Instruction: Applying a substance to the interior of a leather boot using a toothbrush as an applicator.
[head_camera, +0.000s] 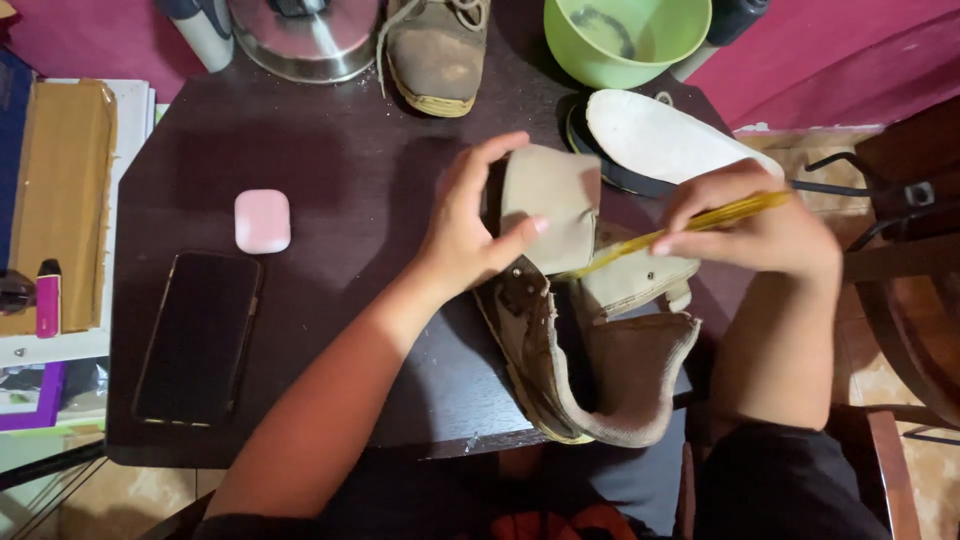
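A light green plastic bowl (627, 38) with a dark smear inside sits beyond the worn tan suede boot (585, 340) lying on the dark wooden table (340, 150). The left hand (468, 225) grips the boot's pulled-back tongue; the right hand (765, 225) pinches a yellow pencil-like stick (680, 228) pointing into the boot. A pink rounded case (262, 221) lies left of the boot.

Dim indoor light from above, colours warm and saturated. Dark bench (330, 150) swallows detail; soft shadows spread under the forearms and hands. Small glare on the metal pot lid (305, 35) at top edge. Slight motion blur on the right hand (760, 225); corners murky, mild wide-angle stretch.
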